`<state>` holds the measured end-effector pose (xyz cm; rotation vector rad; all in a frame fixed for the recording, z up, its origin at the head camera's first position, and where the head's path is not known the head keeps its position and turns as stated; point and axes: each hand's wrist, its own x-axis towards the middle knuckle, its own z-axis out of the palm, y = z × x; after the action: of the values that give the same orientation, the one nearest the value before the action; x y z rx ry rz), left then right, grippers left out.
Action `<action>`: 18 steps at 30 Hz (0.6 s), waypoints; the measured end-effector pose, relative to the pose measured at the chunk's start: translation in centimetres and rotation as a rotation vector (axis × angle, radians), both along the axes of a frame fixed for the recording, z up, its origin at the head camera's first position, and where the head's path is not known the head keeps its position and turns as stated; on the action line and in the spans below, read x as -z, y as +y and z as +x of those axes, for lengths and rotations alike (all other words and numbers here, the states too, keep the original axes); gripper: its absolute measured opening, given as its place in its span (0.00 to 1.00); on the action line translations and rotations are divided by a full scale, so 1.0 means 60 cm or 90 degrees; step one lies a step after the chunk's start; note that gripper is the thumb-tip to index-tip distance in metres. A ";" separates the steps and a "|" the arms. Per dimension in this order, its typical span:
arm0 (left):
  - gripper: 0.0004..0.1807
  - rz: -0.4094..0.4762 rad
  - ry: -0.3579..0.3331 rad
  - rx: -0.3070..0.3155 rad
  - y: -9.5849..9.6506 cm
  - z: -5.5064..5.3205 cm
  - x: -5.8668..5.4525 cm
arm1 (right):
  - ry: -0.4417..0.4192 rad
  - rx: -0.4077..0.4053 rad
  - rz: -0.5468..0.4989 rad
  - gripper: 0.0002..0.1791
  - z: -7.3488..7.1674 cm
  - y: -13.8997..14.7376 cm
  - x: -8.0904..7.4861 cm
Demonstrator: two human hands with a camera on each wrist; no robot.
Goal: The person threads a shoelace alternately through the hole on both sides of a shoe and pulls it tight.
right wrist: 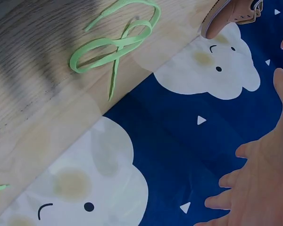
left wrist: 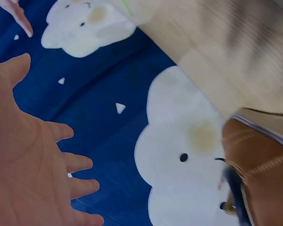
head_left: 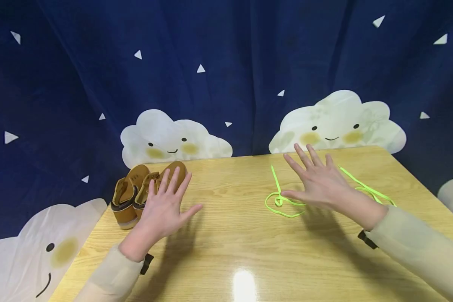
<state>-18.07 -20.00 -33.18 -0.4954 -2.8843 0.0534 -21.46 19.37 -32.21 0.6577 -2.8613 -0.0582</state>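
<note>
My left hand (head_left: 164, 214) is held above the table with fingers straight and spread, holding nothing. In the head view it overlaps a pair of brown shoes (head_left: 123, 207) at the table's left side; one shoe (left wrist: 262, 165) shows large in the left wrist view. My right hand (head_left: 321, 182), fingers also spread and nothing held, is raised over the right side. Near its thumb lies a loosely looped neon green shoelace (head_left: 277, 180), seen whole in the right wrist view. A second green shoelace (head_left: 366, 186) lies to the right, partly hidden behind the right wrist.
The light wood table (head_left: 226, 235) reaches back to a dark blue curtain (head_left: 219, 42) printed with smiling white clouds and small triangles. The curtain also hangs along the left and right sides. A bright light reflection shows at the table's front.
</note>
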 end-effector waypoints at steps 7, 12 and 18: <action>0.50 0.009 -0.009 -0.035 -0.034 -0.004 0.011 | 0.014 -0.020 -0.005 0.54 -0.019 -0.010 0.016; 0.51 0.022 -0.012 -0.064 -0.057 -0.003 0.020 | 0.014 -0.031 -0.007 0.54 -0.030 -0.018 0.026; 0.50 0.036 -0.014 -0.088 -0.074 -0.006 0.024 | 0.012 -0.034 0.004 0.54 -0.044 -0.022 0.032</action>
<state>-18.42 -24.42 -34.60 -0.2876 -2.9283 -0.0127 -24.08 18.04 -34.13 0.7296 -2.8252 -0.0657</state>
